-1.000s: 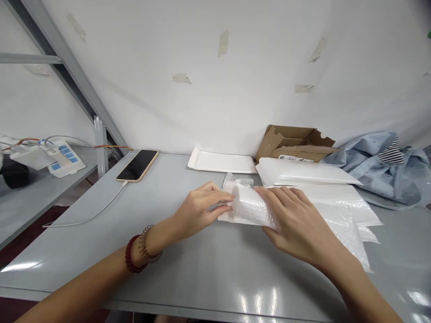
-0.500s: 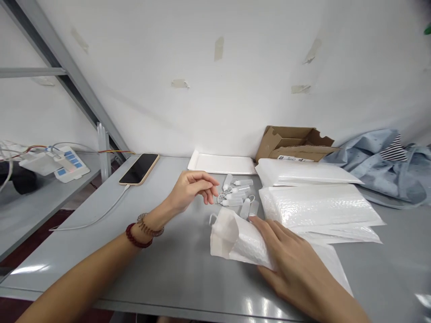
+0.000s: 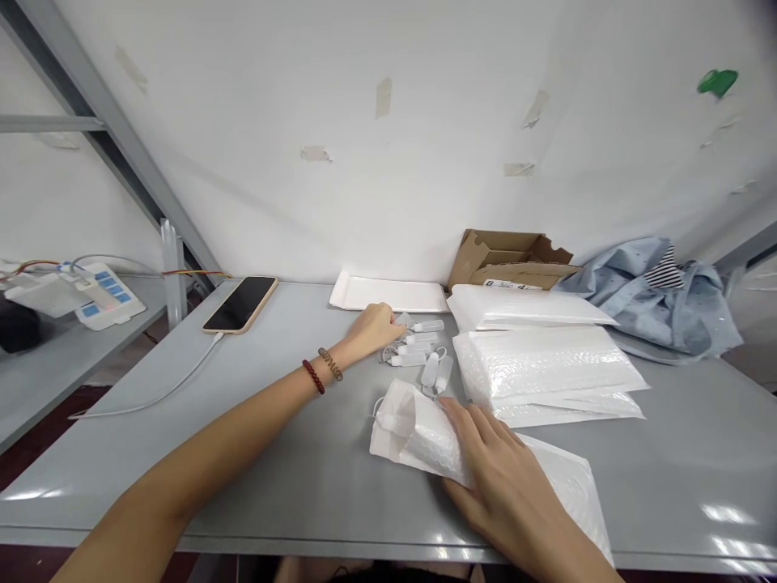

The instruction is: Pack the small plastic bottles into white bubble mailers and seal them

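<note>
My right hand (image 3: 494, 461) grips a white bubble mailer (image 3: 434, 441), fingers on top and thumb below. The mailer's mouth gapes toward the left, and a thin white loop sticks out at it. Several small translucent plastic bottles (image 3: 413, 350) with white loops lie in a loose cluster beyond the mailer. At the cluster's far left edge my left hand (image 3: 375, 326) is closed with its fingertips at one small bottle (image 3: 403, 320); the back of the hand hides most of the fingers.
Filled-looking bubble mailers (image 3: 546, 364) are stacked at right. Behind them stand an open cardboard box (image 3: 515, 255) and light-blue cloth (image 3: 637, 304). A flat white mailer (image 3: 394, 295) lies by the wall. A phone (image 3: 241, 305) charges at left, beyond its cable (image 3: 176, 389).
My left hand has moved forward and right, from hovering with loosely curled fingers to closing at a bottle. My right hand keeps its hold on the mailer. The view has shifted slightly right.
</note>
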`<state>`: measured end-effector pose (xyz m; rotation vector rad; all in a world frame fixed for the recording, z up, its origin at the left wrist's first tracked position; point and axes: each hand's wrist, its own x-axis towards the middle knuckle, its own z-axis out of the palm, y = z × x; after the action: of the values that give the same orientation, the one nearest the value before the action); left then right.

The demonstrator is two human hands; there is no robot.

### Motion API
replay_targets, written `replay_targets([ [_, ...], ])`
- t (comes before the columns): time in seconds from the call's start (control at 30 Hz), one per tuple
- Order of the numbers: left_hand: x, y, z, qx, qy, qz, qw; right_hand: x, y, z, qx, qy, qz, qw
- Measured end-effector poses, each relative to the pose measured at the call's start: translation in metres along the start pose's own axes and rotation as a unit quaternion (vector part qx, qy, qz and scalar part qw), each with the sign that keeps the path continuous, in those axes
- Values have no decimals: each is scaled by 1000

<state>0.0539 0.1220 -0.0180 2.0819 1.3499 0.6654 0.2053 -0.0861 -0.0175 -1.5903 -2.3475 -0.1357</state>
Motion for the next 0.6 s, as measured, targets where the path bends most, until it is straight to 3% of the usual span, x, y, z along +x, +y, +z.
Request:
replay_targets([
  [0.17, -38, 17, -50, 8, -44, 59, 997, 0, 0, 4, -10, 6, 3, 1000],
  [0.27, -80, 21, -79, 46, -221, 166, 960, 1, 1, 6, 7, 5, 6, 1000],
  [0.3, -92, 22, -83, 79, -243, 199, 946, 1, 1, 7, 13, 6, 4, 1000],
  [0.37, -110, 22, -82, 161, -238, 253, 924, 2, 0, 9, 28, 4, 2, 1000],
  [0.47, -122, 20, -62, 218, -219, 321, 895, 4, -3, 11, 52, -7, 8, 999],
  [0.53, -125, 20, -44, 186, -213, 346, 894, 5, -5, 11, 63, -8, 11, 998],
  [0.6, -127, 24, -29, 107, -196, 335, 915, 6, -5, 8, 71, -1, 16, 997],
])
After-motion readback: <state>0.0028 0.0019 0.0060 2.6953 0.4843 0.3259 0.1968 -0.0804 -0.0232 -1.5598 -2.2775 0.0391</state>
